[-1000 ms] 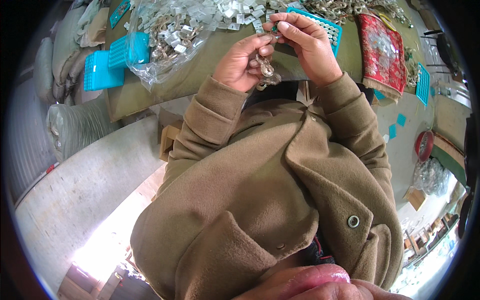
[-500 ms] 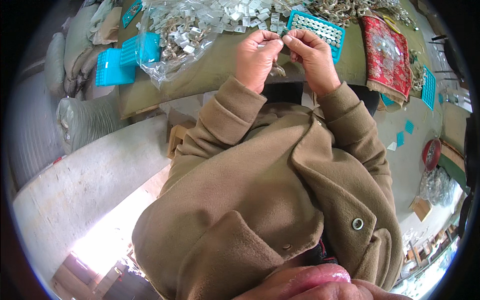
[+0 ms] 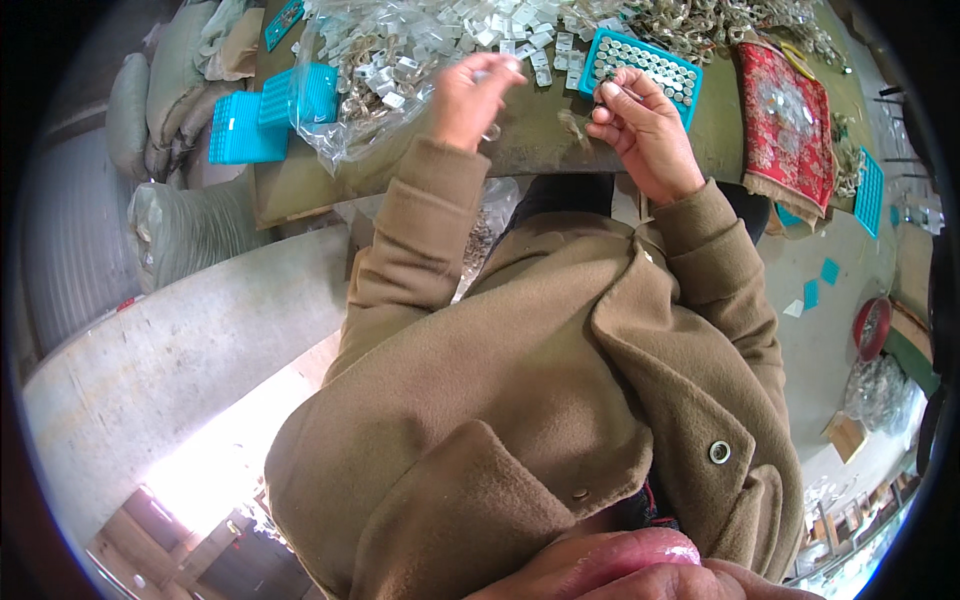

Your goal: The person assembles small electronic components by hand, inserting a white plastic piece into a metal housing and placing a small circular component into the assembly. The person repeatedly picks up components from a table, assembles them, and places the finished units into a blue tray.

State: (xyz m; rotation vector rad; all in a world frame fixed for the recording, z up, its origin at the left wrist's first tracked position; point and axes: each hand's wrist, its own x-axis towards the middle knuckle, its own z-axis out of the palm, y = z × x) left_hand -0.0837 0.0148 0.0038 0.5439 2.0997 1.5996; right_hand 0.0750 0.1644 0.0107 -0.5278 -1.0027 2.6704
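My left hand [image 3: 466, 102] is over the table [image 3: 530, 130], thumb and fingertips drawn together and slightly blurred; what they hold, if anything, I cannot make out. A small ring-shaped piece [image 3: 491, 131] shows just beneath that hand. My right hand [image 3: 652, 135] pinches something small and dark, too tiny to name, at the near edge of a teal tray [image 3: 588, 75]. Rows of round silvery pieces [image 3: 650, 68] fill this tray. Between my hands, a small pale, shiny piece [image 3: 573, 128] lies on the table.
Small white tags [image 3: 480, 25] and metal chain-like pieces [image 3: 700, 18] are heaped at the back. On the left are a clear plastic bag [image 3: 335, 140] and stacked teal trays [image 3: 245, 130]. A red patterned cloth [image 3: 775, 135] hangs over the right edge, with yellow-handled pliers [image 3: 797, 60] above.
My hands were together at the fingertips and have parted. The left has moved left; the right has shifted slightly right and down. The pale piece on the table between them now shows fully.
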